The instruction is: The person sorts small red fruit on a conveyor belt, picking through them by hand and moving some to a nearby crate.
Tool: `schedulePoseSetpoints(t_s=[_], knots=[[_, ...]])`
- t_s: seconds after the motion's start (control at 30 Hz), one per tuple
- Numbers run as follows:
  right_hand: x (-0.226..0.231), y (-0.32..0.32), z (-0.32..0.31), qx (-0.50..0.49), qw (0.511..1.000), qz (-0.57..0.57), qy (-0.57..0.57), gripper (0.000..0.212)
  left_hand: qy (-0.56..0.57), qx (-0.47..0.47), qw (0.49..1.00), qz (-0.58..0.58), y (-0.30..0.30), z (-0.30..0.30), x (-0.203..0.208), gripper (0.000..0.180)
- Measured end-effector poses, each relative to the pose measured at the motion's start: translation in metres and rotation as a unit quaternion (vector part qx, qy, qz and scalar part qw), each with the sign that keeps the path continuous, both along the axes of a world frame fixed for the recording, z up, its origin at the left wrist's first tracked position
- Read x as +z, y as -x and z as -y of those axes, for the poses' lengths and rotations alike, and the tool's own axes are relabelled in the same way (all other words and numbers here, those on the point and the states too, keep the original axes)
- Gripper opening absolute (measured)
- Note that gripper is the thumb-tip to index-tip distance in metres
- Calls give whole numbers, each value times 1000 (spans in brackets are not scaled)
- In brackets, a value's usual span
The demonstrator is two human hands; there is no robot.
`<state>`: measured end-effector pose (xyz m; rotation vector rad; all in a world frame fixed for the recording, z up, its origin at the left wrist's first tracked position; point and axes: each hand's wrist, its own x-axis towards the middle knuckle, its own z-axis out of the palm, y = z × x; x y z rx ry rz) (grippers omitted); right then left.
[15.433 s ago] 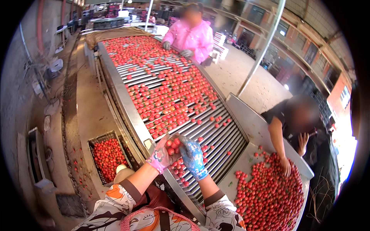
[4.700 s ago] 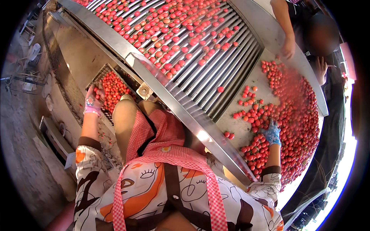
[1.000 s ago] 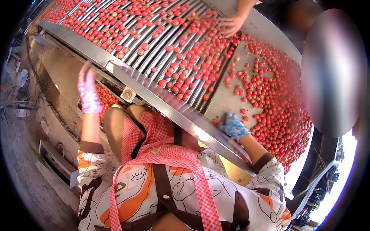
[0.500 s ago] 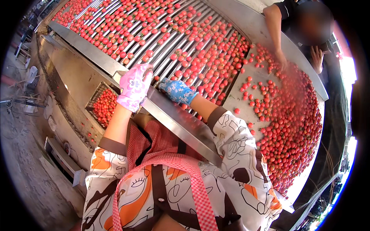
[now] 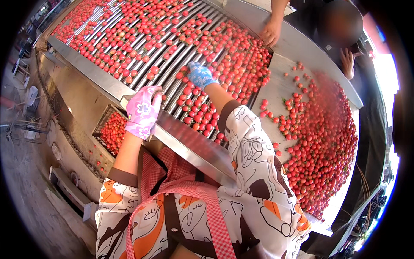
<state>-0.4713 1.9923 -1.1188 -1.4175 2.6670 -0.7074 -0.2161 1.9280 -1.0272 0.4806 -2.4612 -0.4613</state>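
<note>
Produce-sorting shed, by the look. Signs: metal roller bed (image 5: 172, 69) under the right grip (image 5: 200, 74), strewn with small tomatoes (image 5: 202, 114); broad metal tray (image 5: 282, 84) to that grip's right, heaped with more; dark crate (image 5: 102, 120) of them low down, left of the left grip (image 5: 143, 111); dusty floor (image 5: 30, 190) farther left; co-worker (image 5: 321, 36) beyond the right grip, rightward.

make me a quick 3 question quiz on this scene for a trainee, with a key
1. True or false: the left hand wears a plain blue glove.

2. Multiple choice: the right hand is over the
a) checked apron
b) roller conveyor
c) concrete floor

3. Fill in: the dark plastic crate to the left of the left hand holds red ____.

Key: 1. False, it is a pink floral glove; 2. b; 3. cherry tomatoes.
</note>
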Motion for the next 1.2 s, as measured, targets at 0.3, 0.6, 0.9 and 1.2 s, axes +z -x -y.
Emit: schedulePoseSetpoints(t_s=[0.3, 0.6, 0.9, 1.2], knots=[[-10, -82, -26, -123, 834, 472, 258, 25, -19, -15, 999, 32, 1, 3, -4, 26], [31, -127, 0, 29, 505, 747, 431, 27, -15, -37, 990, 133, 16, -13, -3, 46], [40, -108, -39, 273, 382, 834, 289, 80, -76, 6, 994, 72, 23, -18, -4, 33], [-12, 70, -33, -129, 962, -111, 213, 19, -118, 55, 986, 105, 26, -27, 9, 23]])
